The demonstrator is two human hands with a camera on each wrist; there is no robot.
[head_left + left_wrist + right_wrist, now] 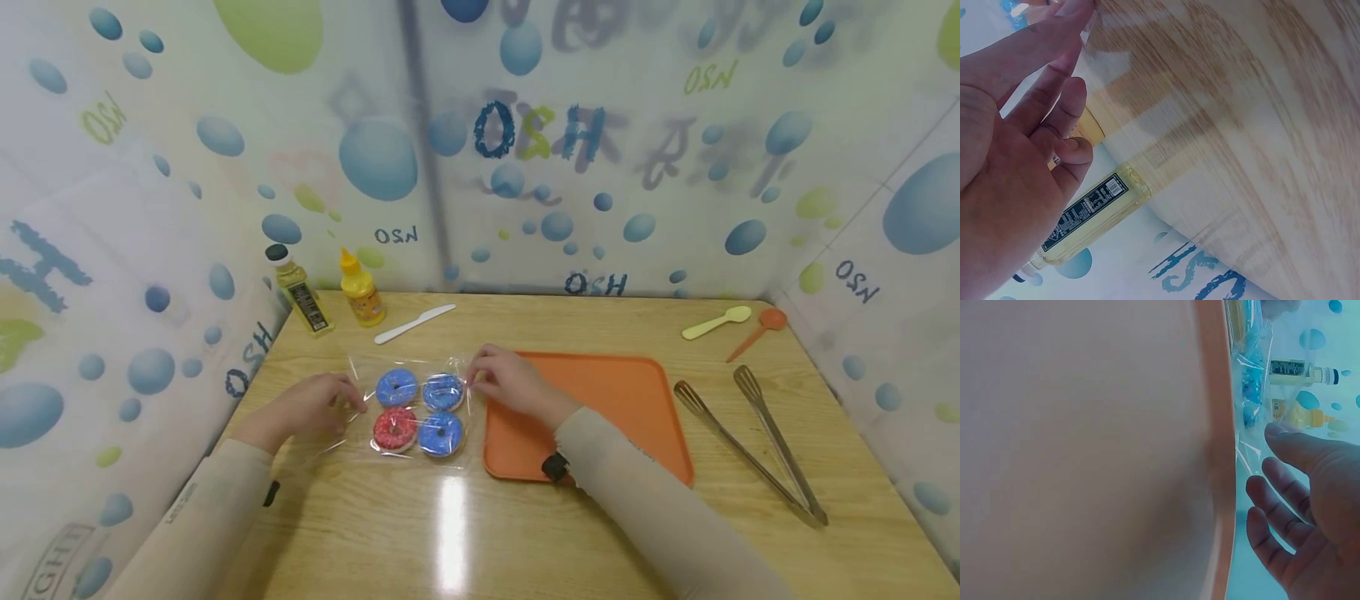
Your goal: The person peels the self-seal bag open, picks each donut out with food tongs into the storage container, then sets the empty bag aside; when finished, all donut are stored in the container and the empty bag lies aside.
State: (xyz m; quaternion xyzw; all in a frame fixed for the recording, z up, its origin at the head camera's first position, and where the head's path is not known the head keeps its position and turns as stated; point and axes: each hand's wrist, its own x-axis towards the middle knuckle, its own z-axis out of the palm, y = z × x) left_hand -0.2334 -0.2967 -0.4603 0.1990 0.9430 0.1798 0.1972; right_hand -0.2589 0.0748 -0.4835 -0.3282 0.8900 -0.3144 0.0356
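Observation:
A clear plastic bag (470, 437) lies on the table, with several donuts visible through it. A red donut (394, 429) is at its front left; a blue donut (397, 387) sits behind that, and two more blue ones are on the right. My left hand (318, 404) pinches the bag's left edge between thumb and fingertips. At the opposite edge, thumb and fingertips of my right hand (513, 383) pinch the plastic; its other fingers (1266, 540) curve loosely. My right forearm crosses over the orange tray (622, 400).
Behind the bag stand an oil bottle (305, 296) and a yellow squeeze bottle (363, 292), with a white knife (415, 323) beside them. Metal tongs (780, 442) lie right of the tray. Farther back are a yellow spoon (716, 322) and an orange spoon (759, 332). Patterned walls enclose the table.

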